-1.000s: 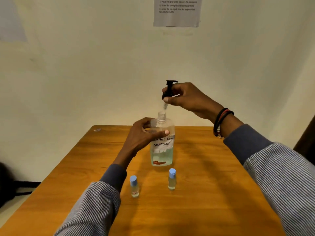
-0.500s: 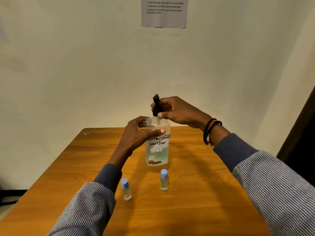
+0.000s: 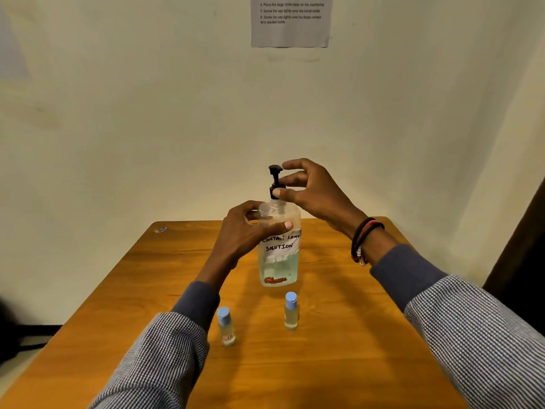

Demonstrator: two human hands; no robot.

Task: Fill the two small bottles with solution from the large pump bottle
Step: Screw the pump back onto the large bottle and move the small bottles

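Note:
The large clear pump bottle (image 3: 278,261), labelled "contact lens solution" and partly filled with pale blue-green liquid, stands upright on the wooden table (image 3: 339,364). My left hand (image 3: 247,231) is wrapped around its shoulder. My right hand (image 3: 309,190) pinches the collar of the black pump head (image 3: 275,180), which sits in the bottle's neck. Two small clear bottles with blue caps stand capped in front of it: one (image 3: 226,327) at the near left, the other (image 3: 291,312) directly before the big bottle.
The table butts against a cream wall. A printed instruction sheet (image 3: 290,20) hangs high on that wall. A small scrap (image 3: 160,230) lies at the table's far left corner. Dark floor and a cable show at the left.
My right hand lowered the black pump head from above the bottle down into its neck. My left hand kept its hold on the bottle.

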